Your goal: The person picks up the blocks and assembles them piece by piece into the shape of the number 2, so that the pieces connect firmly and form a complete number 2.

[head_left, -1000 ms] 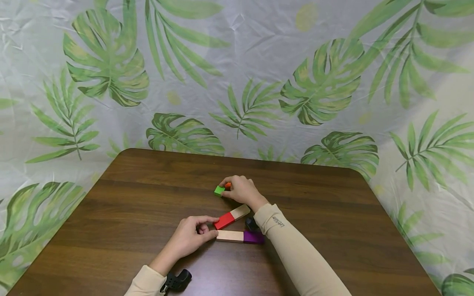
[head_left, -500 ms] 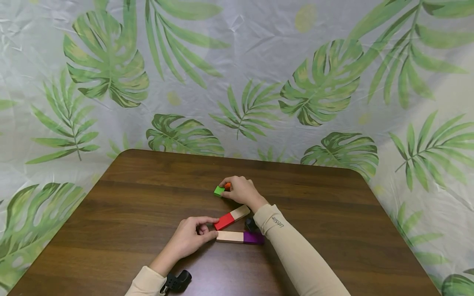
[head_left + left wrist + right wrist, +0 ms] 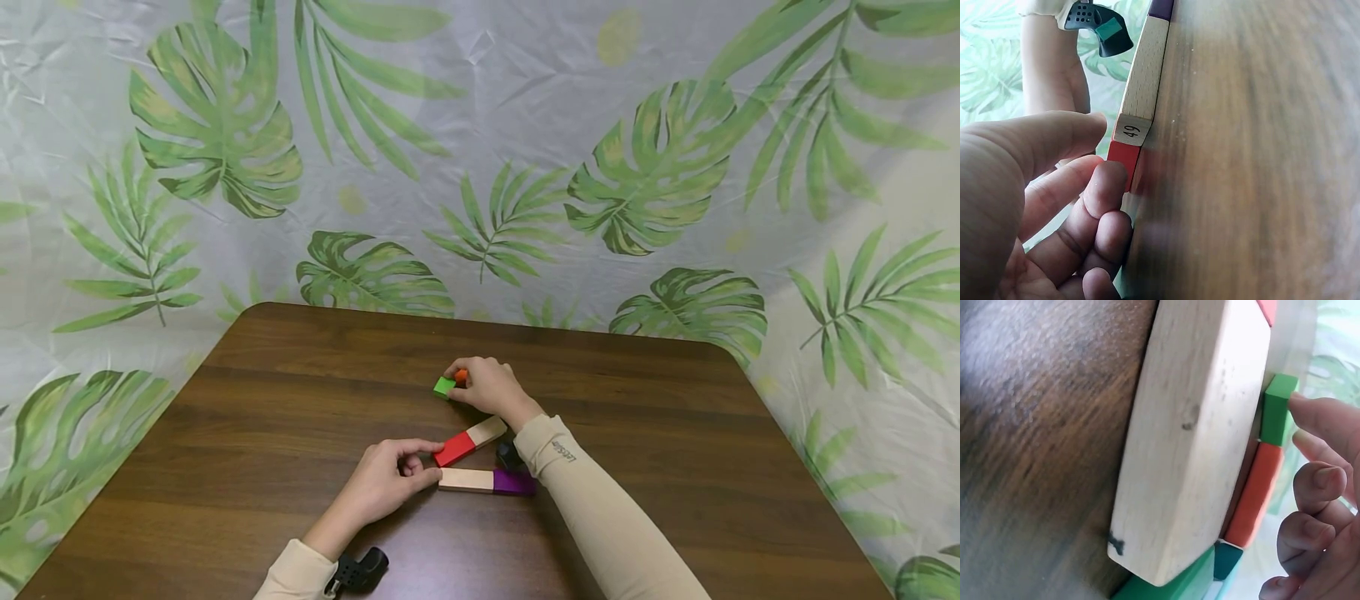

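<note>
My left hand point(image 3: 386, 479) reaches in from the left. Its index finger touches the end of a red block point(image 3: 453, 449), which meets a pale wooden block point(image 3: 487, 431) in a slanted row. The left thumb is right at the end of another pale block point(image 3: 1146, 75), marked 49, which abuts a purple block point(image 3: 513, 482). Farther back, my right hand point(image 3: 491, 387) pinches a small bright green block point(image 3: 1279, 409) between thumb and index finger. An orange block point(image 3: 1255, 497) lies end to end with it, mostly covered by the hand in the head view.
In the right wrist view, a dark green block point(image 3: 1227, 559) and a green block point(image 3: 1175, 581) show beyond the pale one; the right hand hides them in the head view. Everything lies on a brown wooden table point(image 3: 247, 400). A leaf-patterned sheet point(image 3: 510, 125) hangs behind.
</note>
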`<action>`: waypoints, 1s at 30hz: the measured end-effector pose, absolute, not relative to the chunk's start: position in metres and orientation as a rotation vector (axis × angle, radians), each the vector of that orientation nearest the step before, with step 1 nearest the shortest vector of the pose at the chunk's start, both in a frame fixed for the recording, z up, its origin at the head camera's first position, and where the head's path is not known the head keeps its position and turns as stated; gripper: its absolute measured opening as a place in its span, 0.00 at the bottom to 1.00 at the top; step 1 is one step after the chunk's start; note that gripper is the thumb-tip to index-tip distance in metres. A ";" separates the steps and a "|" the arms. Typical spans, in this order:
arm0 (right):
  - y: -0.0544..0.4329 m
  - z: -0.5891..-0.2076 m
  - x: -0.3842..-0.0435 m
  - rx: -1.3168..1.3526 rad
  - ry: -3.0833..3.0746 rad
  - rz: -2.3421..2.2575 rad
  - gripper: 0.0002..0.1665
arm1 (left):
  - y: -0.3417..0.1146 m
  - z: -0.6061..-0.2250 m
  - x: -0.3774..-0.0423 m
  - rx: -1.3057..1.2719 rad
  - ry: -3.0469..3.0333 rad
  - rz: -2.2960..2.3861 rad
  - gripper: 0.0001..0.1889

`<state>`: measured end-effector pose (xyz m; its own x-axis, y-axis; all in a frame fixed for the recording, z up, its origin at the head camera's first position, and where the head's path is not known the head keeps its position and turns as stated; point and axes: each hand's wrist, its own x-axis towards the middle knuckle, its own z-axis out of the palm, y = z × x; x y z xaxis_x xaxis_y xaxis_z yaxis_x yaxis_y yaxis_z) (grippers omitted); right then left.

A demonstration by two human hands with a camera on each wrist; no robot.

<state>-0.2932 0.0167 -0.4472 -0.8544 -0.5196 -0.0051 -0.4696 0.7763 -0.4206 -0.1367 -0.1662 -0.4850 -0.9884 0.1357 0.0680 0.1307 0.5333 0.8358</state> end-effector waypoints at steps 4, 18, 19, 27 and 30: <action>0.021 -0.443 -0.292 -0.815 2.833 -0.688 0.18 | -0.166 -0.486 -0.138 0.239 2.744 1.503 0.14; 0.052 -0.425 -0.269 -0.816 2.669 -1.223 0.18 | -0.178 -0.485 -0.138 0.249 2.700 1.520 0.18; 0.056 -0.422 -0.267 -0.814 2.669 -1.244 0.17 | -0.180 -0.484 -0.137 0.251 2.697 1.524 0.18; 0.085 -0.407 -0.251 -0.748 2.703 -1.334 0.14 | -0.197 -0.471 -0.134 0.228 2.769 1.489 0.21; 0.095 -0.404 -0.244 -0.727 2.714 -1.340 0.14 | -0.205 -0.465 -0.132 0.208 2.840 1.447 0.22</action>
